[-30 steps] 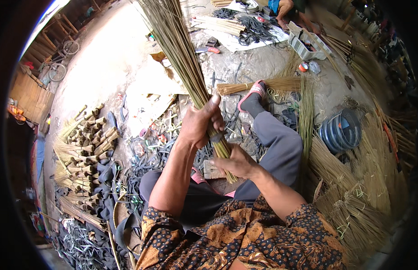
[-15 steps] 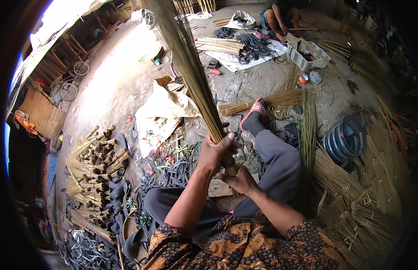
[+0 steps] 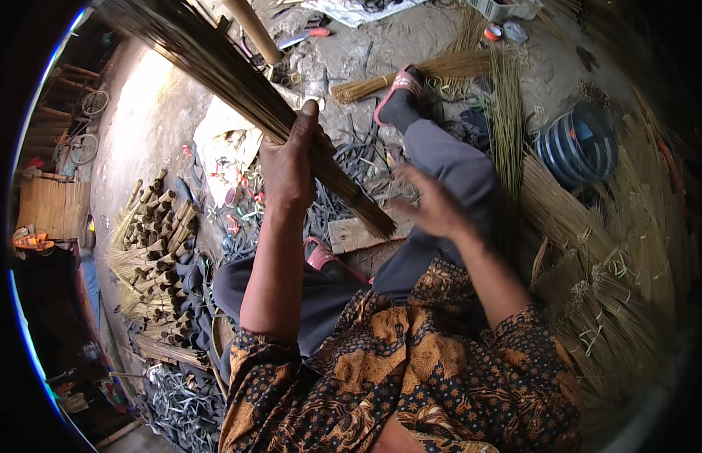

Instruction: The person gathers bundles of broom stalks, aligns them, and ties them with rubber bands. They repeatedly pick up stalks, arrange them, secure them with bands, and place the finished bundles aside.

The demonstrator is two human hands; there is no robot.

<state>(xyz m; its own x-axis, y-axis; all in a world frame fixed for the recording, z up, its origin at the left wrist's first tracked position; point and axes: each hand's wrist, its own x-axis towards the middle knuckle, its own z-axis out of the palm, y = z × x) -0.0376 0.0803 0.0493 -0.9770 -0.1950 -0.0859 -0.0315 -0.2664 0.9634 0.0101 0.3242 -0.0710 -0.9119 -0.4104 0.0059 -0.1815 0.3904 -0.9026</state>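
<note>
My left hand grips a long bundle of thin brown broom sticks, which slants from the upper left down to its cut end near my knee. My right hand is off the bundle, blurred, with fingers spread just right of the cut end. A small wooden block lies on the ground under the bundle's end. I sit with grey trousers and a patterned brown shirt, one leg stretched out with a red sandal.
Bound stick bundles pile up at my right, beside a blue bucket. Short cut bamboo handles lie stacked at my left. Black rubber strips and scraps litter the ground. A loose broom head lies ahead.
My right hand let go of the bundle's lower end and moved to the right. The bundle tilted further over to the left in my left hand.
</note>
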